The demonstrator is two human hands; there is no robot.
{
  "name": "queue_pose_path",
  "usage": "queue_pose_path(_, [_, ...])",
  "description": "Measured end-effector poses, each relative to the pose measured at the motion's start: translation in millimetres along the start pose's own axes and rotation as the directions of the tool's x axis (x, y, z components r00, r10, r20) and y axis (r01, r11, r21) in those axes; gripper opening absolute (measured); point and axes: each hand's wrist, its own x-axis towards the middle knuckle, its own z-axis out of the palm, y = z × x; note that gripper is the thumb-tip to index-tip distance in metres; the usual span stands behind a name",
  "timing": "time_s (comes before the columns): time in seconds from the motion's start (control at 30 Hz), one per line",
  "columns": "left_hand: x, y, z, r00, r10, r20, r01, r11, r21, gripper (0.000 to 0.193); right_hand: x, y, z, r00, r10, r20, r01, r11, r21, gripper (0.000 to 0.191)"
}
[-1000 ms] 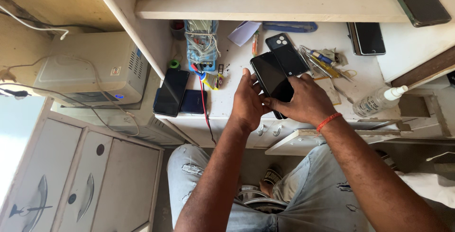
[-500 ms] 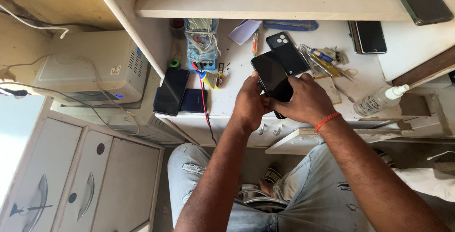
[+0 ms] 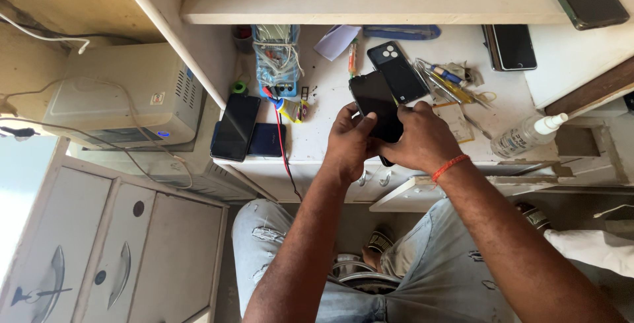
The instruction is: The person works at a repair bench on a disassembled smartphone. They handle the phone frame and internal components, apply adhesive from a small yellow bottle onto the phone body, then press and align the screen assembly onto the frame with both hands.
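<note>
Both hands meet over the front edge of the white desk (image 3: 422,138), and between them is a dark smartphone (image 3: 375,102), screen up and tilted so its top end points away from the person. The left hand (image 3: 349,141) curls around the phone's left side with the thumb lying on the glass; the right hand (image 3: 422,139), an orange band at its wrist, wraps the lower right part and hides the bottom end. Both hands are closed on that phone, holding it just above the desk rather than flat on it.

Everything else sits in relation to that held phone. Just beyond it, nearly touching its top right corner, lies a black phone back (image 3: 398,71) with its camera cluster showing. To the right of that is a scatter of screwdrivers and tweezers (image 3: 449,84), and farther right a clear squeeze bottle (image 3: 525,135) lying on its side. To the left of the held phone a red wire (image 3: 282,144) runs down off the desk edge, and past it two more dark phones (image 3: 236,126) lie side by side. Above and to the left stands a blue bundle of wiring (image 3: 276,59). Farther right than the tools rests another black phone (image 3: 514,47).
</note>
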Motion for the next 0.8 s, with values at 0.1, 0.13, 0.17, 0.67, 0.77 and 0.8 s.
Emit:
queue_pose_path(0.1, [2.3, -2.8, -0.8, 1.0, -0.008, -0.015, 0.007, 1.0, -0.011, 0.04, -1.1, 0.0, 0.9, 1.0, -0.022, -0.022, 0.022, 0.999, -0.025, 0.072])
queue_pose_path(0.13, [3.2, -3.6, -1.3, 1.0, -0.005, -0.017, 0.005, 1.0, -0.004, 0.039, -1.4, 1.0, 1.6, 0.999, -0.031, -0.028, 0.03, 0.999, -0.041, 0.074])
queue_pose_path(0.17, [4.0, -4.6, -2.1, 1.0, -0.005, -0.019, 0.005, 1.0, 0.003, 0.038, -1.6, 3.3, 2.8, 0.999, -0.038, -0.034, 0.036, 0.998, -0.056, 0.076])
queue_pose_path(0.67, [9.2, 10.1, -26.2, 0.993, -0.045, -0.107, 0.028, 0.987, -0.157, 0.03, -10.6, 60.9, 37.7, 0.895, 0.1, 0.435, -0.442, 0.065, 0.895, 0.034])
queue_pose_path(0.77, [9.3, 9.3, -25.7, 0.994, -0.047, -0.097, 0.031, 0.987, -0.157, 0.03, -19.1, 55.0, 44.2, 0.912, -0.025, 0.408, -0.408, 0.009, 0.913, 0.027])
queue_pose_path(0.8, [9.2, 8.4, -25.1, 0.995, -0.047, -0.088, 0.033, 0.987, -0.155, 0.03, -21.1, 53.1, 47.2, 0.919, -0.003, 0.395, -0.395, 0.012, 0.919, 0.026])
